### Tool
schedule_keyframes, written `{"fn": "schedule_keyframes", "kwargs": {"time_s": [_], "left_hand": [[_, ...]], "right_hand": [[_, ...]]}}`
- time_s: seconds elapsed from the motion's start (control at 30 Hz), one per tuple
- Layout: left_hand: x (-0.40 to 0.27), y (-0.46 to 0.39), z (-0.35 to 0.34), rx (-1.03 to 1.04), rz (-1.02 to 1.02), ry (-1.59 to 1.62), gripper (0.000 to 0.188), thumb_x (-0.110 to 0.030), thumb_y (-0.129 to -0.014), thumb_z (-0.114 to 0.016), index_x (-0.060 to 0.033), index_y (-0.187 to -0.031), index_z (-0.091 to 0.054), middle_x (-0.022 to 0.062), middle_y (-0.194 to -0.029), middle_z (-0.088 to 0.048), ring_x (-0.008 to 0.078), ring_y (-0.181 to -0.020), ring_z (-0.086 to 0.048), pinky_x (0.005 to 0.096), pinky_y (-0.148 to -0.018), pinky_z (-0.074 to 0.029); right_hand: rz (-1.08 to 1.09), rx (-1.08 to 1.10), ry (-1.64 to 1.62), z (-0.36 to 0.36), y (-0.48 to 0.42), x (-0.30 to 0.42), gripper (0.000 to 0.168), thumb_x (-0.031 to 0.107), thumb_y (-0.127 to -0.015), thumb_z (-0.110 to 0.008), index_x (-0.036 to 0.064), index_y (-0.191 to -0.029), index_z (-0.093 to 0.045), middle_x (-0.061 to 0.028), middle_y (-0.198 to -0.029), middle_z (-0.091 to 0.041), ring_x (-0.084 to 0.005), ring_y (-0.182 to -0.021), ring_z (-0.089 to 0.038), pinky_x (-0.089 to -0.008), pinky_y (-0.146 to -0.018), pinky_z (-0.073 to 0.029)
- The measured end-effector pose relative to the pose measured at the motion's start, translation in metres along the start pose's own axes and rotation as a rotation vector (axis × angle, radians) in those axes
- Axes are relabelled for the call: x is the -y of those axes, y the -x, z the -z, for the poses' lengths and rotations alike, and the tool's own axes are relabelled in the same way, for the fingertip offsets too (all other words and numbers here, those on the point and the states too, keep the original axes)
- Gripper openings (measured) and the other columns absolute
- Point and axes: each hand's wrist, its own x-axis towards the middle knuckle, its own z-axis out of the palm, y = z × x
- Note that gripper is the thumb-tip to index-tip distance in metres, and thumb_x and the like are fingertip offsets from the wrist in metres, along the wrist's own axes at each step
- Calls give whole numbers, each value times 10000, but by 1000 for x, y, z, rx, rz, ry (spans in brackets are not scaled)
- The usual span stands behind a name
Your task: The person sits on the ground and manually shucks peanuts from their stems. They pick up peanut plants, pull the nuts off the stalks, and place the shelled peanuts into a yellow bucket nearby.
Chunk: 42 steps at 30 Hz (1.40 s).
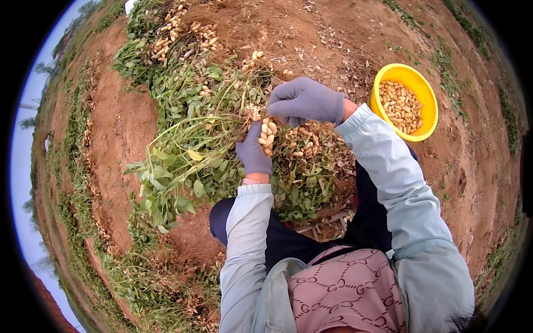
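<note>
My left hand [255,155], in a grey knit glove, grips an uprooted peanut plant [183,141] near its roots; the leafy stems spread to the left. A cluster of unshelled peanuts [267,135] lies against the fingers and palm of that hand. Just above and to the right, my right hand [306,102], also gloved, has its fingers curled down beside the roots. Whether it holds any pods is hidden by the glove. At the right stands a yellow plastic bucket [431,100], partly filled with picked peanuts [399,106].
Pulled peanut plants [166,79] lie heaped ahead, with exposed pods [170,31] at the upper left. More plants with pods [306,143] lie between the hands and my knees. Part of a low seat frame [320,229] shows between my legs. Reddish soil [458,166] surrounds the bucket.
</note>
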Motion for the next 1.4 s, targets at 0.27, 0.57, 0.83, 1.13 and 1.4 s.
{"fn": "schedule_keyframes", "kwargs": {"time_s": [0.27,0.57,0.83,1.13,1.4], "left_hand": [[-11,-6,-3,251,180,266,127,-216,-937,-567,-113,-865,-586,-24,-688,-562,53,-456,-436,189,-360,-302],[-23,-9,-15,233,101,189,155,-232,-952,-505,-105,-894,-572,-25,-657,-542,48,-408,-395,181,-331,-251],[-13,-5,-6,306,50,259,236,-276,-975,-513,-134,-787,-535,-41,-647,-508,48,-461,-443,191,-388,-298],[6,-3,-12,94,-28,141,195,-326,-954,-559,-147,-898,-614,-57,-717,-568,35,-532,-478,184,-400,-268],[-8,-5,-6,170,96,361,147,-233,-951,-544,-94,-914,-572,-14,-736,-549,65,-560,-489,184,-393,-396]], "right_hand": [[27,-305,378,-41,-27,-55,414,423,-768,-651,76,-994,-663,-159,-889,-681,-322,-842,-656,-388,-763,-508],[196,-496,117,-63,-37,-59,508,434,-770,-706,76,-1116,-604,-116,-979,-653,-248,-922,-638,-347,-840,-496],[123,-466,-86,-76,-27,-36,423,393,-826,-699,59,-1057,-578,-98,-929,-644,-178,-872,-623,-320,-777,-495],[104,-617,338,-82,-33,-47,314,357,-919,-587,67,-1041,-581,-135,-926,-645,-261,-855,-643,-356,-738,-498],[101,-275,-381,-65,-35,-53,182,225,-923,-596,62,-999,-622,7,-835,-613,-74,-763,-558,-260,-671,-483]]}}
